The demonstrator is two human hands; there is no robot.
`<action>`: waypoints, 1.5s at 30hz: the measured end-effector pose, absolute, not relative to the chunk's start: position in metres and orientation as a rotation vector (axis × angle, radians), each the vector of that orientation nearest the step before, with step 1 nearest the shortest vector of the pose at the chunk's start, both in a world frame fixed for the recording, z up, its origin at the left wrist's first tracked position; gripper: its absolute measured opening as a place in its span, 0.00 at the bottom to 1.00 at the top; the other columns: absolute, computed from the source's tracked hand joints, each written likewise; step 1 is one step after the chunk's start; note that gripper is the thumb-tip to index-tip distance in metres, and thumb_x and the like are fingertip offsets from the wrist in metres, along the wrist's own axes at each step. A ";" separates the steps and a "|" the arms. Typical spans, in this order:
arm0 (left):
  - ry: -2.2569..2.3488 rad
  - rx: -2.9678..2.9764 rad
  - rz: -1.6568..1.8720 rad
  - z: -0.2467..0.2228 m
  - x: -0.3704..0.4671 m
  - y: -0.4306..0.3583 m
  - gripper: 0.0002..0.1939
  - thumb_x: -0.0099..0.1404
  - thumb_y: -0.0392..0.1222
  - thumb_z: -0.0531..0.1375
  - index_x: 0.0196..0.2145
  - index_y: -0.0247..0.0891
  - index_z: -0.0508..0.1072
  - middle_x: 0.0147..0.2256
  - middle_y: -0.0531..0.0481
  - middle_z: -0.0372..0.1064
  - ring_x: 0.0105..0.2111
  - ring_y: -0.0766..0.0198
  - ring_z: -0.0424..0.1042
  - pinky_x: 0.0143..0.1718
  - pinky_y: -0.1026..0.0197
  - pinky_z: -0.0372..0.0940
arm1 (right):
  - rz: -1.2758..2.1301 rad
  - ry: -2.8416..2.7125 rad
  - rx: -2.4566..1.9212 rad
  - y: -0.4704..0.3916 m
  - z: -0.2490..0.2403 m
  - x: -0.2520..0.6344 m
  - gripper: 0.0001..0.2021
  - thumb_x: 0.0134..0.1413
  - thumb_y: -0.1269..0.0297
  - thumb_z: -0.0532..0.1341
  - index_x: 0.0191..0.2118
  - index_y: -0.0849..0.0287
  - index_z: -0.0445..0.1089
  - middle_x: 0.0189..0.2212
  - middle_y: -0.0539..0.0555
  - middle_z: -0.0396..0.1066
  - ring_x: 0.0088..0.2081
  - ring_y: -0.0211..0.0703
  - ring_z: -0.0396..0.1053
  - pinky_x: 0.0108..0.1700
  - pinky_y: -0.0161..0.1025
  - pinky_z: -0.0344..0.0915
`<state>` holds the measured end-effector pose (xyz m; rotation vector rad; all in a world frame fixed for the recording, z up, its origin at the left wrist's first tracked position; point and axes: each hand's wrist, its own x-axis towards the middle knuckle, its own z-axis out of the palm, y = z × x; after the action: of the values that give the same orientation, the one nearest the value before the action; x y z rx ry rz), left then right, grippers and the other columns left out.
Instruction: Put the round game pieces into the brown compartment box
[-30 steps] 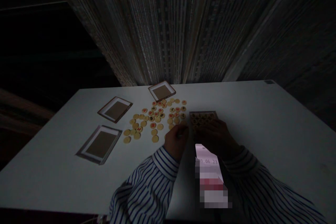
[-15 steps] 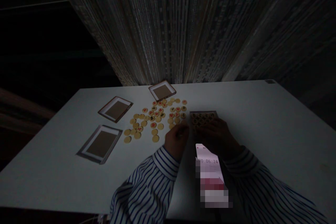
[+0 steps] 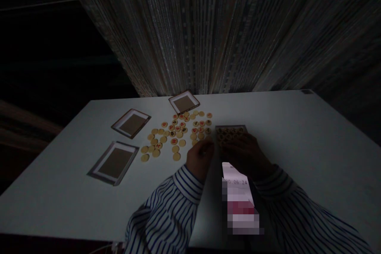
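Beneath the right hand (image 3: pixel 249 155), a box (image 3: pixel 230 126) of round pieces (image 3: pixel 233 131).

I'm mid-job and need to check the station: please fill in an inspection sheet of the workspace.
Surface: white table, dimly lit.
Job's things: loose Chinese chess pieces, some lettered side up, some blank; more sit in rows in a tray; three other shallow trays lie left of and behind the loose pieces.
Clutter: lit phone between the forearms.
Hands: left hand curled beside the tray, grip hidden; right hand over its near part.
Cables: thin pale cable below the near edge.
Surroundings: patterned curtain behind.
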<state>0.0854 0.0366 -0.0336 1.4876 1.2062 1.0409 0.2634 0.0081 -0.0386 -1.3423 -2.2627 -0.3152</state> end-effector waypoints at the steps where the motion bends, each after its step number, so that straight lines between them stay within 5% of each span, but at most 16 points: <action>1: 1.206 1.473 1.044 -0.034 0.086 0.037 0.08 0.55 0.37 0.58 0.33 0.35 0.74 0.30 0.47 0.75 0.30 0.65 0.73 0.31 0.65 0.67 | -0.310 -2.252 -1.331 0.008 -0.039 0.263 0.06 0.53 0.64 0.58 0.36 0.53 0.71 0.34 0.50 0.73 0.37 0.44 0.64 0.50 0.49 0.50; 45: 1.175 1.450 1.062 -0.040 0.085 0.036 0.08 0.55 0.38 0.58 0.34 0.35 0.74 0.30 0.47 0.75 0.30 0.65 0.73 0.31 0.65 0.67 | -0.254 -2.267 -1.418 0.007 -0.035 0.278 0.05 0.50 0.65 0.59 0.34 0.55 0.71 0.30 0.50 0.73 0.37 0.44 0.67 0.50 0.50 0.52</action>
<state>0.0855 0.0361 -0.0399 1.4499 1.1753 1.0621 0.2783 0.0074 -0.0354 -1.4184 -2.2668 -0.2545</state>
